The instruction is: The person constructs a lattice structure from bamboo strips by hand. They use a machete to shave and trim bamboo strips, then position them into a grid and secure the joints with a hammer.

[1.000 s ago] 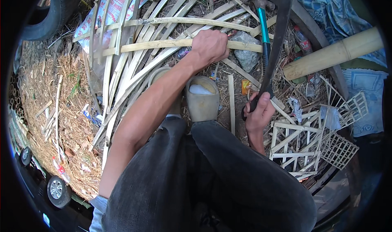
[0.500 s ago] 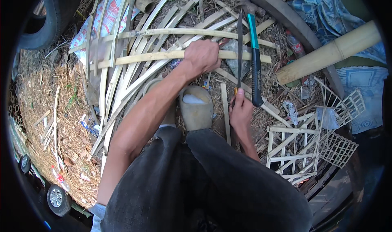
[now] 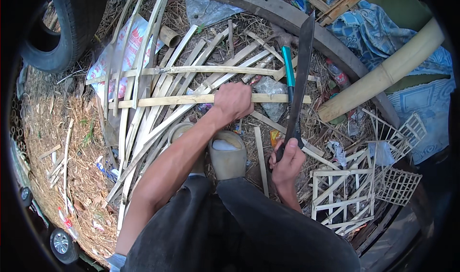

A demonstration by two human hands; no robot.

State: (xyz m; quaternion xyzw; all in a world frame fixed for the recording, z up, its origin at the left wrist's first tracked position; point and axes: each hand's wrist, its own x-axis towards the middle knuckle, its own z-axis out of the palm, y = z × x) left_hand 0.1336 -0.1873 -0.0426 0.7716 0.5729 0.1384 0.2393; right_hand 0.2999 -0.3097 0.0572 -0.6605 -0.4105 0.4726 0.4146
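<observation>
My left hand [image 3: 233, 101] is closed in a fist round a pale, flat bamboo strip [image 3: 177, 100], which lies crosswise over several other strips. In my right hand [image 3: 288, 164] is the dark handle of a machete. Its long dark blade [image 3: 304, 61] points away from me and crosses above the right end of the strip; whether they touch I cannot tell. Partly behind the blade lies a hand saw [image 3: 288, 63] with a teal guard, its handle mostly hidden. A second crosswise bamboo strip [image 3: 211, 69] lies farther off.
A thick bamboo pole [image 3: 383, 73] lies at the right over a curved rim [image 3: 352, 63]. Near my right hand stands a lattice frame of bamboo slats [image 3: 342, 172]. Tires [image 3: 79, 28] stand at the far left. My sandalled foot [image 3: 229, 159] is beside the strips.
The machete's blade has swung up and tilted right, now showing its broad side over the saw. My right hand has turned with it. My left hand keeps its hold on the bamboo strip.
</observation>
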